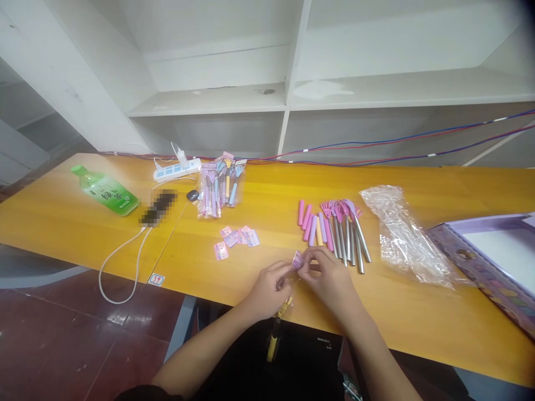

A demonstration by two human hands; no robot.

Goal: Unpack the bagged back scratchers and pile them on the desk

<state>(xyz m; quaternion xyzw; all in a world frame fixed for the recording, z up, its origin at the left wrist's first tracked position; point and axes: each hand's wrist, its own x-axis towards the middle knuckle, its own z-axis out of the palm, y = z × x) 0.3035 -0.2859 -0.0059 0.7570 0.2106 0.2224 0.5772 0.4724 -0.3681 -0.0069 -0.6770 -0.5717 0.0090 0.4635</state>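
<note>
My left hand [271, 289] is closed at the table's front edge, on the top of a clear bag holding a yellow back scratcher [272, 342]. The bagged scratcher hangs below that hand, over my lap. Beside it my right hand [328, 275] pinches a small pink-and-purple printed card [297, 260], and the left fingertips come up to the card's lower edge. Whether the card touches the bag's mouth cannot be made out. Beyond my right hand lie pink, purple and orange handle tubes [307, 216] and several metal rods with pink claw heads [349, 234]. More printed cards [236, 238] lie loose to the left.
Bagged back scratchers [221, 186] lie at the back, near a power strip [178, 170]. On the left are a green bottle [106, 191], a blurred-out object [157, 208] and a white cable [100, 273]. Clear plastic bags [401, 234] and a purple box [472, 256] occupy the right.
</note>
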